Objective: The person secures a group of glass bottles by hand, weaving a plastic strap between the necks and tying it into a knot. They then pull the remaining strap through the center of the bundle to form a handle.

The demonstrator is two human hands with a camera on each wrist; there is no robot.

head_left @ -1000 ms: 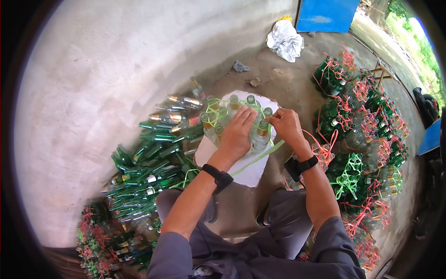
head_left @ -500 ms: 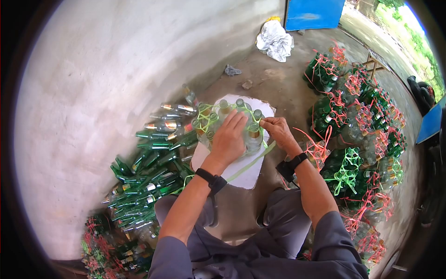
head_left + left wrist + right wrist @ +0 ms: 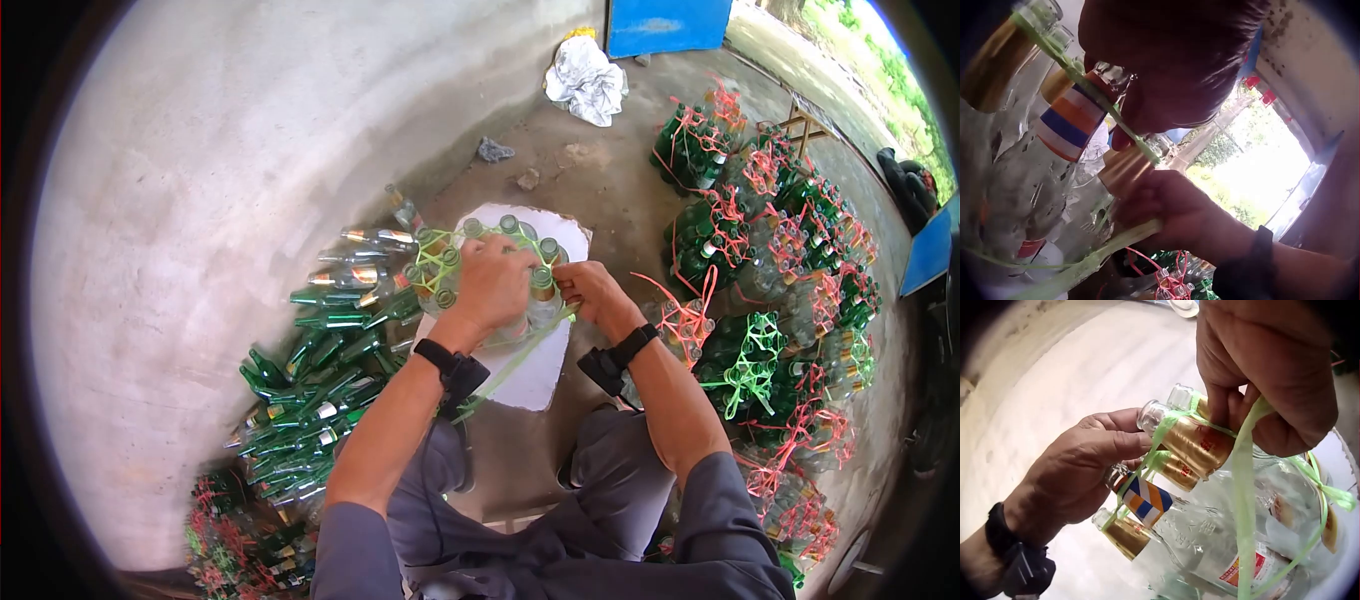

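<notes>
A cluster of clear glass bottles stands upright on a white board, with green plastic strap woven around the necks. My left hand is over the cluster. In the right wrist view, its thumb and forefinger hold a gold-foiled bottle near the lip. At the cluster's right side, my right hand pinches the green strap close against that bottle's neck. A loose length of strap hangs from this hand down past the bottles. Another bottle neck has a blue, orange and white label.
Loose green and clear bottles lie piled on the left along the wall. Bundles of bottles tied with red and green strap stand on the right. Farther off are stones, a white sack and a blue panel.
My left hand has gone from lying flat on the bottle tops to fingers bent at a neck. My right hand stays at the cluster's right edge with the strap. The head view has shifted slightly.
</notes>
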